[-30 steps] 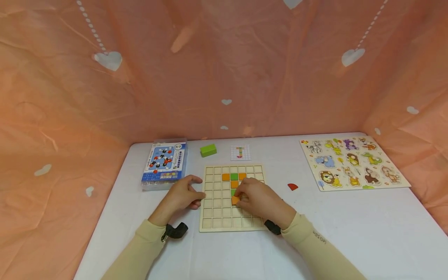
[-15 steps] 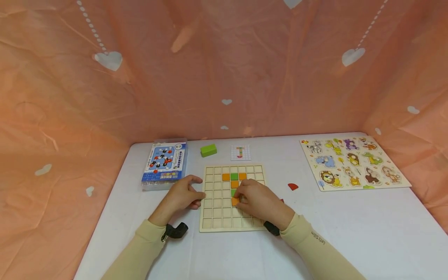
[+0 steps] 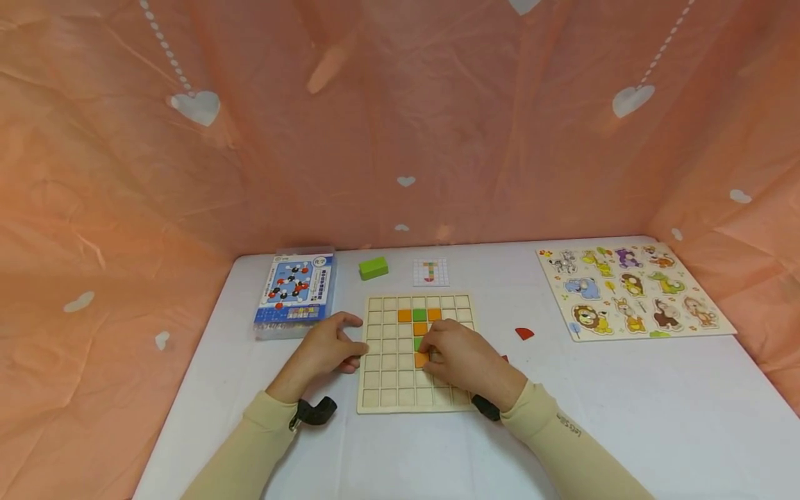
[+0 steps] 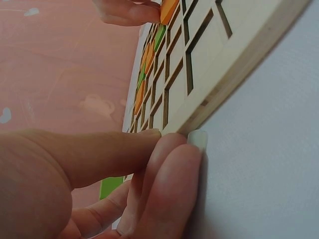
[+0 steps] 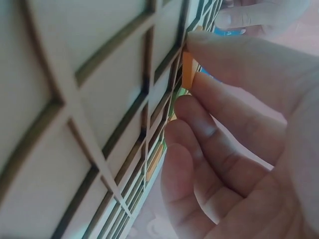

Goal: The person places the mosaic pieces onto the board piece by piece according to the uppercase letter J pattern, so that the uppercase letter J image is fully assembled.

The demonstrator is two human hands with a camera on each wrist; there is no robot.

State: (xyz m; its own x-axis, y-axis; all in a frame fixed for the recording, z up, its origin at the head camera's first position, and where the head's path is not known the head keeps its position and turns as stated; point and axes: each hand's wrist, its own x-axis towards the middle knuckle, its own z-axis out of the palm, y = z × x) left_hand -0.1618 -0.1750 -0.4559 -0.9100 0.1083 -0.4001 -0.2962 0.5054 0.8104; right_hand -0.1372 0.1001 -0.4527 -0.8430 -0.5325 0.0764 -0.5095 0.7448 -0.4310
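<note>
A light wooden grid board [image 3: 388, 378] lies on the white table. My left hand [image 3: 330, 347] holds its left edge, thumb [image 4: 117, 153] on the rim and fingertips [image 4: 174, 179] against the side. Over the board's centre column, my right hand [image 3: 465, 357] pinches an orange square tile [image 5: 188, 69] between thumb and index finger; the tile appears tilted in the right wrist view. Above it in that column are a green tile [image 3: 418, 344] and an orange tile [image 3: 420, 330]. Across the top run an orange tile [image 3: 405, 316], a green tile [image 3: 419, 315] and another orange tile [image 3: 434, 315].
A small pattern card [image 3: 431, 273] and a green block [image 3: 373, 268] lie behind the board. At left is a boxed molecule set [image 3: 294, 292]. A red quarter-round tile [image 3: 524, 333] lies right of the board, an animal puzzle [image 3: 609, 288] farther right.
My right hand and the orange tile have shifted very slightly toward the board's near edge. A bit of red beside the right wrist shows more clearly. The left hand keeps its place.
</note>
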